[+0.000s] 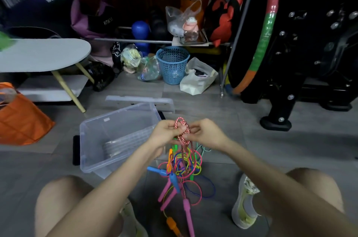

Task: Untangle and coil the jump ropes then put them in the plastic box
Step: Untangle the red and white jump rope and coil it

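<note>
1. Head view: the red-white braided rope [181, 123] is pinched by the left hand [166, 133] and the right hand [206, 133], fingers of both curled on it. A small loop stands above the fingertips.
2. The tangle of coloured jump ropes [184, 165] is seen hanging directly beneath the hands, between the knees.
3. The plastic box [91, 126] is noted open on the floor, left of the left hand, with its lid [139, 99] behind it.

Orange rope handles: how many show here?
2 orange handles: one in the tangle below the left hand, one near the bottom edge. More may be hidden.
</note>
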Demonstrator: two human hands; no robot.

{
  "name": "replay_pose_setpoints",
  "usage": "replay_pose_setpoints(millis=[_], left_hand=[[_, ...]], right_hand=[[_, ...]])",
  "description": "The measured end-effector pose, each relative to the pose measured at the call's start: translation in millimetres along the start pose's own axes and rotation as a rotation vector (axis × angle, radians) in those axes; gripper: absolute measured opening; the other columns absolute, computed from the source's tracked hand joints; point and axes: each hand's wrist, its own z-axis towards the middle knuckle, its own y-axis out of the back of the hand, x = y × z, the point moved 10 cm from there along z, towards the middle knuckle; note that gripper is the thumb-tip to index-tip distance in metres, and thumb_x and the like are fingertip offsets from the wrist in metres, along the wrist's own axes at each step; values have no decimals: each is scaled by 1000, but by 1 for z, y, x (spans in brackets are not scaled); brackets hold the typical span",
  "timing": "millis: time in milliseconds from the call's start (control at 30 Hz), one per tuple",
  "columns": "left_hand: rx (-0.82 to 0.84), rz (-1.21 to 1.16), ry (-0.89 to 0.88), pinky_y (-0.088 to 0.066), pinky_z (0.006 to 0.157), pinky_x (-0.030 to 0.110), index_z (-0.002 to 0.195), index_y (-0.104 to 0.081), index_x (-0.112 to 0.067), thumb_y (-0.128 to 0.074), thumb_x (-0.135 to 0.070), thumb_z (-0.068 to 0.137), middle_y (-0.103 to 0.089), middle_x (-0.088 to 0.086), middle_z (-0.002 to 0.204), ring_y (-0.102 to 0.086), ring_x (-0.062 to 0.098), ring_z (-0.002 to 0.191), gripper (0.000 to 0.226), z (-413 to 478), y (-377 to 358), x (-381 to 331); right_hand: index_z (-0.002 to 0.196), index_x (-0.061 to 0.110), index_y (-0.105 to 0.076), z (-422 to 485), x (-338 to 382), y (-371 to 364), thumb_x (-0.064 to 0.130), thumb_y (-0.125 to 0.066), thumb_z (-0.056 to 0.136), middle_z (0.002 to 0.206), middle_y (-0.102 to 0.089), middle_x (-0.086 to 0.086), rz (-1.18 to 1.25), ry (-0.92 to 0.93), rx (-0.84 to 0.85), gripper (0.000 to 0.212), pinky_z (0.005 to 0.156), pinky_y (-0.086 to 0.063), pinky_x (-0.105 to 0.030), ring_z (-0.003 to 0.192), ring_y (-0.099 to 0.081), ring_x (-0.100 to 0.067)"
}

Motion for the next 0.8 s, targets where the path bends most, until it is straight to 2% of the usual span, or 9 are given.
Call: replay_pose_setpoints(millis=[33, 100, 200, 300, 400, 500, 633, 733, 800], left_hand=[[0, 8, -3, -53, 61, 28, 74, -61, -12, -61, -7, 87, -67, -7, 57, -62, 5, 54, 14, 0, -1, -1], [-13, 9, 7, -53, 55, 23, 74, -61, -11, -60, -8, 88, -65, -6, 53, -61, 3, 50, 14, -1, 0, -2], [-38, -5, 42, -54, 50, 21, 80, -63, -4, -57, -13, 91, -67, -3, 53, -63, 5, 47, 16, -1, 9, -3], [-137, -73, 49, -52, 47, 20, 77, -61, -6, -51, -14, 94, -63, -3, 51, -59, 5, 42, 21, 2, 35, -9], [-259, 16, 43, -40, 47, 19, 71, -59, -10, -51, -18, 95, -45, -9, 36, -41, 2, 31, 26, 3, 67, -8], [-393, 46, 70, -31, 50, 21, 68, -58, -13, -54, -22, 94, -39, -10, 35, -34, 3, 32, 28, 6, 97, 2], [-491, 73, 119, -34, 52, 25, 67, -57, -12, -54, -25, 94, -35, 3, 54, -35, 16, 49, 30, 8, 120, 15], [-526, 69, 164, -38, 53, 28, 67, -56, -11, -54, -25, 94, -36, 5, 58, -38, 18, 51, 30, 9, 127, 24], [-501, 124, 185, -40, 52, 26, 70, -55, -10, -54, -22, 94, -39, 5, 60, -40, 19, 51, 27, 13, 123, 24]], right_hand=[[83, 4, -69, 0, -4, -2, 25, -73, 77, 78, -68, -21, 41, -2, -75, 22, 67, -50, -38, 62, -50, -15], [78, 5, -68, -1, -10, 3, 25, -75, 75, 70, -67, -16, 92, -26, -205, 21, 67, -49, -37, 63, -57, -23], [70, 14, -65, -2, -15, 6, 24, -73, 77, 65, -62, -2, 87, -37, -260, 15, 67, -47, -33, 67, -59, -19], [59, 23, -55, -7, -36, 15, 21, -71, 79, 63, -63, -4, 99, -73, -280, 25, 66, -48, -34, 63, -58, -18], [70, 17, -58, -16, -61, 36, 18, -69, 81, 72, -65, -11, 178, -113, -355, 16, 67, -49, -34, 68, -62, -22], [77, 13, -57, -26, -75, 65, 14, -68, 82, 74, -60, -7, 276, -135, -471, 12, 65, -45, -22, 68, -57, -19], [71, 16, -55, -41, -79, 107, 11, -68, 82, 68, -59, 0, 435, -103, -612, 17, 75, -51, -41, 71, -59, -22], [76, 12, -56, -47, -62, 121, 8, -66, 83, 71, -62, -1, 464, -35, -612, 13, 80, -52, -42, 72, -61, -19], [76, 12, -54, -48, -45, 121, 4, -64, 84, 75, -64, -9, 477, 12, -572, 15, 80, -52, -43, 71, -61, -20]])
